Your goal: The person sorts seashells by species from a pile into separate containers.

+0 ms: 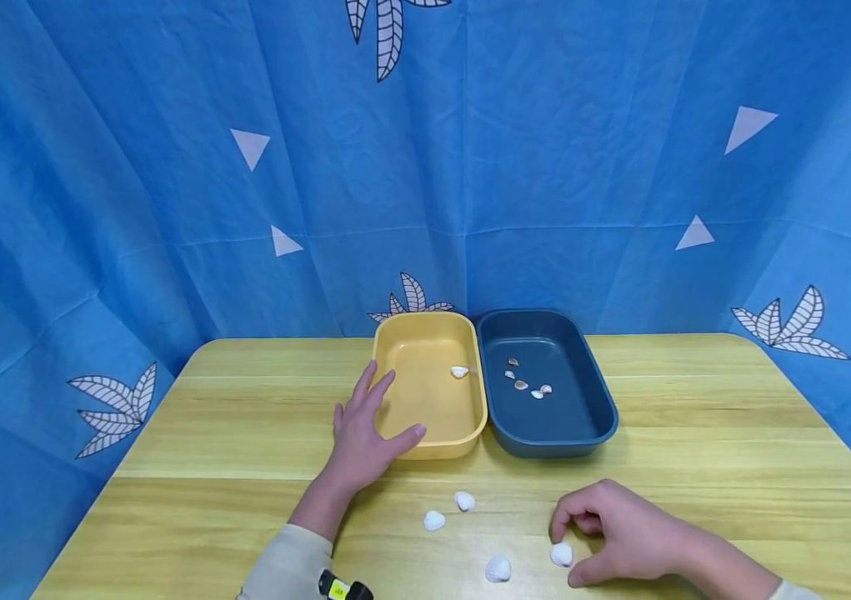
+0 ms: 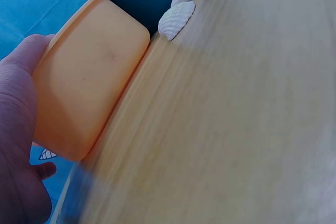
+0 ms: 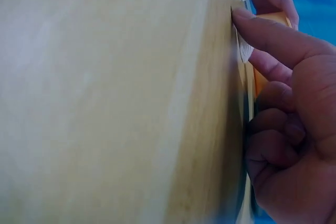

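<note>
My left hand rests at the near left corner of a yellow plastic bin, fingers spread and thumb over its front rim. The left wrist view shows that bin beside the palm. At the front right, my right hand has its thumb and index finger curled round a white seashell on the table; the other fingers are tucked in. A ribbed white seashell lies left of that hand. Two more seashells, one nearer and one farther, lie in front of the yellow bin.
Against the yellow bin's right side stands a dark blue bin with several small brownish and white shells inside. One white shell lies in the yellow bin. A blue printed curtain hangs behind the wooden table.
</note>
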### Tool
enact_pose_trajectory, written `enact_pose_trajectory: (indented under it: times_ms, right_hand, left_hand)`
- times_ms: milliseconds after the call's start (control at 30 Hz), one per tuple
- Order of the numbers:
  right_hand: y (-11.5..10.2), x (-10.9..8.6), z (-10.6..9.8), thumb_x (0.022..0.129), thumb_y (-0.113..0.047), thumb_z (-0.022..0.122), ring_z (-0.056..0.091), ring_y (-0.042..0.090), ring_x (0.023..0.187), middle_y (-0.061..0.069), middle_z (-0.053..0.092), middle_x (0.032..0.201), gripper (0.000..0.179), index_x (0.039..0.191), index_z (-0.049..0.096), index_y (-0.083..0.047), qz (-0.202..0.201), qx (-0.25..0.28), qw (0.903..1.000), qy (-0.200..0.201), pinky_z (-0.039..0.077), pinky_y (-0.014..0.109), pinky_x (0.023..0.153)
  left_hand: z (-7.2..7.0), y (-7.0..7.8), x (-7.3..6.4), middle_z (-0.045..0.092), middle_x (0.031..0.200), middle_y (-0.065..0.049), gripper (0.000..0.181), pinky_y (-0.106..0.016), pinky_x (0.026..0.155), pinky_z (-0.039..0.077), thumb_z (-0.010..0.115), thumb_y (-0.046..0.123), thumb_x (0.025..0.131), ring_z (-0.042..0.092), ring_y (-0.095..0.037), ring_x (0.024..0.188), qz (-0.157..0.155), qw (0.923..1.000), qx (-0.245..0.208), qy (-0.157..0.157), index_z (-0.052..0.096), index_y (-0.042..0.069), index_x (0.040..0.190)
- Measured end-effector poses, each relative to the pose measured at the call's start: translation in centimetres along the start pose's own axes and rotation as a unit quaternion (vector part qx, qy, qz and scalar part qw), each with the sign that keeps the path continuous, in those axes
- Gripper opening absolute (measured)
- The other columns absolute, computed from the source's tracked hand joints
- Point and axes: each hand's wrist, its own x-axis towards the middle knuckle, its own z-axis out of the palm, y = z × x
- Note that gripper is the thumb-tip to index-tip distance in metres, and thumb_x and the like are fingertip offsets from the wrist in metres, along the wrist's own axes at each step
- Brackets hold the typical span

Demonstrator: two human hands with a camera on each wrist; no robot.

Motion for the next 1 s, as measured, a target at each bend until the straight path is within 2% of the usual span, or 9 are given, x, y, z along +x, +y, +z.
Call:
enact_pose_trajectory:
  times_ms: [167, 333, 500, 667, 800, 900, 1000]
  right_hand:
    - [-0.1, -0.1, -0.1, 0.081, -0.016, 0.084, 0.025, -0.002, 0.057, -0.008, 0.028, 0.063, 0.022, 0.096, 0.069, -0.024, 0.001, 0.027, 0.9995, -0.014, 0.032, 0.014, 0.056]
    - [-0.2, -0.1, 0.1, 0.079, -0.012, 0.085, 0.025, -0.002, 0.057, -0.010, 0.027, 0.062, 0.024, 0.092, 0.069, -0.023, 0.007, 0.033, 0.9994, -0.009, 0.031, 0.014, 0.055]
    - [-0.4, 0.0, 0.1, 0.078, -0.009, 0.085, 0.028, -0.003, 0.057, -0.006, 0.031, 0.060, 0.024, 0.091, 0.069, -0.022, -0.004, 0.045, 0.9990, 0.001, 0.032, 0.014, 0.054]
    - [-1.0, 0.4, -0.2, 0.076, -0.007, 0.086, 0.030, -0.004, 0.058, -0.005, 0.034, 0.060, 0.029, 0.092, 0.069, -0.024, -0.026, 0.021, 0.9992, 0.022, 0.032, 0.015, 0.052]
    - [-1.9, 1.1, -0.8, 0.077, -0.008, 0.085, 0.029, -0.002, 0.059, -0.007, 0.029, 0.062, 0.028, 0.093, 0.069, -0.025, -0.025, 0.019, 0.9992, 0.025, 0.032, 0.017, 0.052]
    - [-2.8, 1.7, -1.3, 0.078, -0.007, 0.085, 0.026, -0.001, 0.060, -0.005, 0.025, 0.063, 0.027, 0.093, 0.069, -0.024, -0.037, 0.027, 0.9986, 0.027, 0.033, 0.019, 0.053]
    - [-3.9, 2.4, -1.8, 0.078, -0.006, 0.085, 0.023, 0.001, 0.059, -0.003, 0.022, 0.063, 0.029, 0.093, 0.068, -0.025, -0.060, 0.010, 0.9974, 0.038, 0.030, 0.020, 0.050]
  left_hand:
    - [0.0, -0.1, 0.0, 0.009, 0.166, 0.006, 0.088, -0.065, 0.112, -0.005, 0.074, 0.055, 0.083, 0.022, -0.030, 0.147, -0.006, 1.0000, -0.001, -0.005, 0.037, 0.022, 0.156]
    - [0.0, -0.2, 0.0, 0.009, 0.166, 0.007, 0.088, -0.065, 0.112, -0.006, 0.074, 0.055, 0.083, 0.023, -0.030, 0.147, -0.004, 1.0000, -0.001, -0.006, 0.037, 0.022, 0.156]
    - [0.0, -0.2, 0.0, 0.008, 0.166, 0.007, 0.088, -0.065, 0.112, -0.006, 0.073, 0.056, 0.083, 0.023, -0.029, 0.147, -0.007, 0.9999, -0.001, -0.008, 0.037, 0.022, 0.156]
    - [0.0, -0.2, 0.0, 0.008, 0.166, 0.008, 0.090, -0.065, 0.112, -0.006, 0.073, 0.057, 0.083, 0.023, -0.029, 0.147, -0.006, 0.9999, 0.001, -0.009, 0.036, 0.021, 0.156]
    - [0.1, -0.3, 0.0, 0.009, 0.166, 0.007, 0.092, -0.066, 0.111, -0.005, 0.074, 0.058, 0.082, 0.023, -0.030, 0.146, -0.003, 1.0000, -0.001, -0.005, 0.036, 0.019, 0.156]
    - [0.1, -0.3, 0.0, 0.010, 0.166, 0.007, 0.092, -0.066, 0.111, -0.005, 0.074, 0.057, 0.082, 0.023, -0.030, 0.146, -0.005, 1.0000, -0.001, -0.004, 0.036, 0.019, 0.156]
    - [0.0, -0.2, 0.0, 0.009, 0.166, 0.007, 0.092, -0.065, 0.112, -0.006, 0.074, 0.057, 0.082, 0.023, -0.030, 0.146, -0.008, 0.9999, -0.001, -0.006, 0.036, 0.020, 0.157]
